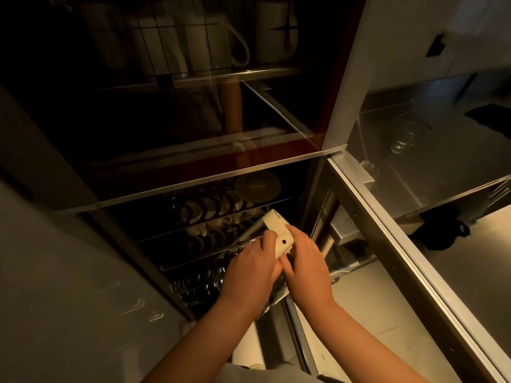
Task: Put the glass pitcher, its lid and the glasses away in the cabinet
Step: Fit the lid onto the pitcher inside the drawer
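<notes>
- My left hand [250, 268] and right hand [305, 261] meet at the lower centre, both closed around a cream block-shaped lid [278, 234] with a dark hole in its face; I take it for the pitcher's lid, gripped from both sides so it cannot slip.
- Under my palms something clear glints, probably the pitcher [272, 295] itself. Its outline is too dark to trace, so I cannot say whether the lid sits on it.
- Just beyond, at 11 o'clock of my hands, the cabinet's lower rack [210, 217] stands open, with rows of dishes on edge. I judge this the spot I am working toward.
- Higher, at 12 o'clock, an upper shelf [249, 71] carries white mugs behind dark glass.
- Far off at 2 o'clock, two glasses [401, 143] wait on the steel counter [442, 167], well apart from the cabinet and not yet put away.
</notes>
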The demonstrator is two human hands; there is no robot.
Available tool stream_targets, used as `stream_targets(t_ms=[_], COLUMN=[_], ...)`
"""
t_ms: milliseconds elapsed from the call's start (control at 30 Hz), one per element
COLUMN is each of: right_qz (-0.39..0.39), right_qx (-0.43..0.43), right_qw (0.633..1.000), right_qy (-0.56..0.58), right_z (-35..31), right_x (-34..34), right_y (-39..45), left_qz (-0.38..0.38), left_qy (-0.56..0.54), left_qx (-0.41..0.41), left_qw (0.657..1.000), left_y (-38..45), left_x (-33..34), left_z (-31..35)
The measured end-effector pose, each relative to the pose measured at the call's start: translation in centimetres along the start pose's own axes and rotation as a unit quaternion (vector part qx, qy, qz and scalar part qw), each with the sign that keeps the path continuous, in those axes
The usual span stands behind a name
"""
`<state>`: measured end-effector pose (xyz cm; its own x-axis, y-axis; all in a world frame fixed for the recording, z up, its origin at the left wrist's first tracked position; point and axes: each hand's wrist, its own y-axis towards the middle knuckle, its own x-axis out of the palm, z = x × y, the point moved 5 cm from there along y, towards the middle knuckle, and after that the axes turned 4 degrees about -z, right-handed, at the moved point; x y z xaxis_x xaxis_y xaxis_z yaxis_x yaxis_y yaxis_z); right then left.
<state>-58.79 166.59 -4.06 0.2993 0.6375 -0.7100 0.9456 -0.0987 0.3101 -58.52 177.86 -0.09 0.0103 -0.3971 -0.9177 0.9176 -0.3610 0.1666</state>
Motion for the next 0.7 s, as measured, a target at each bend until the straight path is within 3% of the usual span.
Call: stream_targets(t_ms=[233, 467, 700], right_qz=[0.009, 0.008, -0.023], right_qx=[-0.029, -0.04, -0.154], right_qw=[1.0, 0.998, 0.988], right_qy=[-0.004, 0.048, 0.015], right_z=[-0.3, -1.7, -4.6], right_x=[-0.1, 0.5, 1.1], right_y=[-0.4, -0.1, 1.5], left_qz=[0.067, 0.085, 0.156], left_qy=[0.056, 0.051, 0.029], left_qx=[0.09, 0.06, 0.005], left_qw=[0.992, 0.993, 0.987], left_y=[-1.0, -1.0, -2.8], left_x=[-0.8, -1.9, -2.4], left_z=[0.9, 0.1, -2.0])
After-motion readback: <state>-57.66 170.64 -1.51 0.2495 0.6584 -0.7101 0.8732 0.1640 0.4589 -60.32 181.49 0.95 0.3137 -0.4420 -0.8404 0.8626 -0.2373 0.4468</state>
